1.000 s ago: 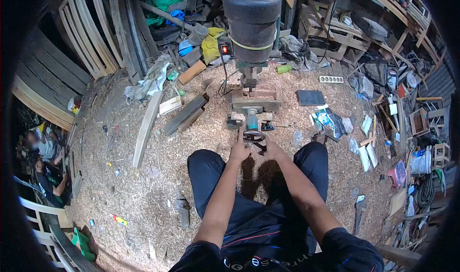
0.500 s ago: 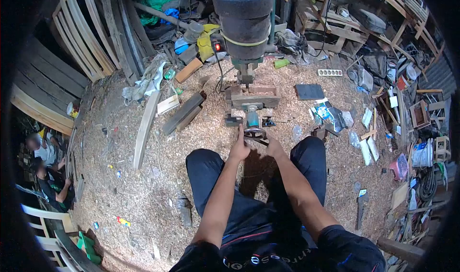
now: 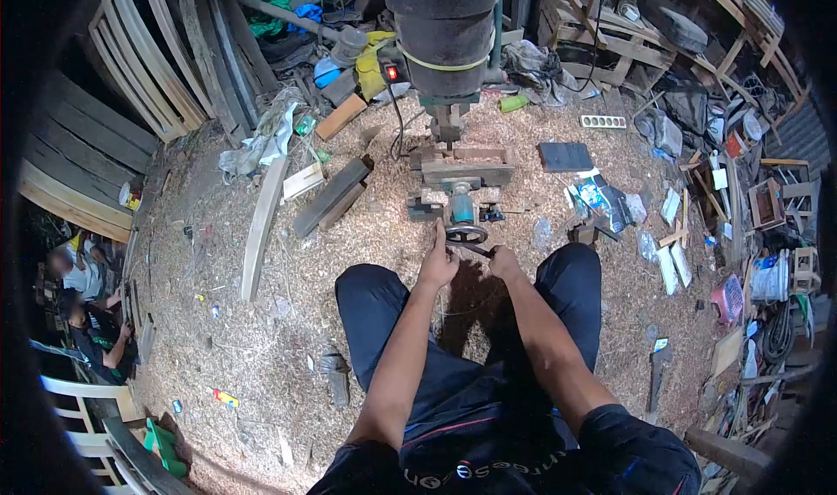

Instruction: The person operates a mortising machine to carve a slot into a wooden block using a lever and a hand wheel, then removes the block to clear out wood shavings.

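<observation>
In front of me stands a drill press-like machine point(image 3: 440, 33) with a dark motor housing, its bit pointing down at a wooden piece point(image 3: 479, 174) on the bed. Below the bed, a round metal handwheel point(image 3: 466, 233) faces me on a teal mount point(image 3: 462, 206). My left hand point(image 3: 438, 267) is at the wheel's left rim, one finger stretched up along it and the others curled. To the right of the wheel, my right hand point(image 3: 505, 263) is closed round the end of a dark bar-like handle point(image 3: 479, 251) running toward the wheel's lower edge.
Wood shavings cover the floor. Dark wooden blocks point(image 3: 333, 197) and a long pale board point(image 3: 264, 229) lie left of the machine; a black flat block point(image 3: 565, 157) lies right. A power strip point(image 3: 603, 122) is behind it. Two people point(image 3: 96, 329) sit at far left.
My right hand has shifted slightly right and up, and more of the dark handle shows between it and the wheel. My left hand stays at the rim. The view has tilted slightly.
</observation>
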`<state>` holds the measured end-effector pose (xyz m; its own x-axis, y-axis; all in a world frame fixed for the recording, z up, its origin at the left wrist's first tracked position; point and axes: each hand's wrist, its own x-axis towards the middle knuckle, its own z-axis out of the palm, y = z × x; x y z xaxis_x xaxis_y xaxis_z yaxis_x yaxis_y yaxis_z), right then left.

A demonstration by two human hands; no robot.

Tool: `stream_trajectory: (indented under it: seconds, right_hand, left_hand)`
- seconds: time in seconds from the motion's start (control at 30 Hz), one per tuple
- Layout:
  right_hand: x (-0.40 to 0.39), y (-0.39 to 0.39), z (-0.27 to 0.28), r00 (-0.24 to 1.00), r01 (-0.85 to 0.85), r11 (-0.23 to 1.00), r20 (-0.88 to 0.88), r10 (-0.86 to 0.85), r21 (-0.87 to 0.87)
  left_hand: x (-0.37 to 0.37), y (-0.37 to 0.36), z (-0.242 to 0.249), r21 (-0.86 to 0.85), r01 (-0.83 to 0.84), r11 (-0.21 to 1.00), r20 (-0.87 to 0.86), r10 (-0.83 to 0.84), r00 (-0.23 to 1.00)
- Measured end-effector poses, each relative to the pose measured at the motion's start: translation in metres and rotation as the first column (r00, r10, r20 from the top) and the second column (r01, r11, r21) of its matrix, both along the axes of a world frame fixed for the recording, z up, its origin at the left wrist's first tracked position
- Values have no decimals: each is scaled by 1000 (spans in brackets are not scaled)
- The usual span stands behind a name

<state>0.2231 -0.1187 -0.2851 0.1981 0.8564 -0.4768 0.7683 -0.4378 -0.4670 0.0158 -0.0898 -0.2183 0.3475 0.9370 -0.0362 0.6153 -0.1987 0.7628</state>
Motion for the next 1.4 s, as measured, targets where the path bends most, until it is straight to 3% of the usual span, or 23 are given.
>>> stream_trajectory:
  seconds: [0.17,0.23,0.33,0.37,0.47,0.5,0.6,0.63,0.7,0.8,0.83,0.93,1.0,1.03,1.13,1.17,1.27,1.4]
  right_hand:
    - [-1,-1,-7,998,58,995,34,-61,80]
    - [-3,0,7,988,73,982,123,-95,175]
    - [-1,8,55,972,206,870,11,-236,448]
    - [-3,10,94,973,230,872,-78,-218,432]
    - [-3,18,131,976,207,709,-90,-200,674]
    - [-1,17,134,979,197,731,-93,-180,654]
    - [13,10,95,987,160,813,-106,-121,560]
    - [15,5,72,994,108,870,-34,-105,482]
    - [15,-6,26,993,18,956,108,-51,291]
    - [8,-2,10,985,-119,991,132,110,60]
    - [8,-4,12,952,-269,958,178,250,95]
    - [-9,-5,20,992,-111,994,65,109,19]
    - [-12,-5,28,974,-184,983,133,182,3]
    - [-14,-1,32,961,-227,973,152,229,-30]
    - [-23,-1,48,964,-225,974,144,222,4]
    - [-26,-5,54,972,-199,979,132,193,37]
    - [-28,-4,34,966,-206,974,180,186,98]
    - [-30,-6,60,969,-175,982,187,160,70]
  left_hand:
    - [2,0,-4,52,-35,998,17,34,999]
    - [1,3,6,-7,-80,997,50,80,996]
    - [-1,13,21,-26,-170,985,193,172,966]
    - [-1,17,16,223,-259,940,235,206,950]
    - [-9,20,82,-76,-294,953,424,298,855]
    - [-12,16,102,25,-308,951,420,270,867]
    - [-23,17,89,-35,-237,971,389,231,892]
    - [-25,13,80,-83,-192,978,396,209,894]
    - [-23,14,33,-39,-170,985,249,174,953]
    - [-17,6,44,-30,-76,997,70,78,994]
    - [-16,7,39,-22,-56,998,61,58,996]
    - [-13,5,13,54,24,998,22,-25,999]
    - [-15,8,10,136,92,986,-22,-90,996]
    - [-17,11,21,-138,109,984,-86,-122,989]
    - [-19,9,21,-50,113,992,-41,-115,993]
    - [-19,8,26,-112,106,988,-35,-110,993]
    - [-20,12,8,-16,102,995,-27,-103,994]
    - [-17,2,33,-43,35,998,-17,-36,999]
